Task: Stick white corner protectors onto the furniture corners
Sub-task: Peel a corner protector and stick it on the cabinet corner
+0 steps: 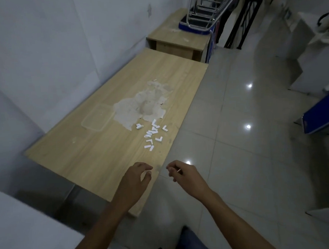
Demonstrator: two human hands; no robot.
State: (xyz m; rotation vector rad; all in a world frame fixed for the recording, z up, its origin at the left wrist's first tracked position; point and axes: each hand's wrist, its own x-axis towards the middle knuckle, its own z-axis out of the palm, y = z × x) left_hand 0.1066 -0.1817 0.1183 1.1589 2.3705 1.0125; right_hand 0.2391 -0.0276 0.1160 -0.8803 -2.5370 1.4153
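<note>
- One long wooden table [95, 147] is seen, set lengthwise against the wall on its left edge; a large patch of peeled veneer [141, 108] is noted near the middle of the top, toward the right edge.
- White corner protectors [152, 134] are scattered in one loose cluster on the table, just on the near side of the peeled patch and close to the right edge. Roughly nine or ten pieces are counted; several overlap, so an exact count cannot be given. One piece [139, 126] lies a little apart, toward the left of the cluster.
- One clear plastic lid or tray [97, 118] lies flat on the table, left of the peeled patch, toward the wall-side edge.
- Left hand [136, 181] is held over the near right corner of the table, fingers curled loosely with thumb and fingertips apart; nothing is seen held in it.
- Right hand [182, 174] is held just off the table's right edge, above the floor, fingers curled inward; a thin pale sliver [179, 170] shows at the fingers, and whether it is pinched cannot be told.
- One smaller wooden cabinet [177, 37] stands beyond the far end of the table, with one blue stool [198, 24] upturned on top of it.
- The floor [237, 139] is glossy tile.
</note>
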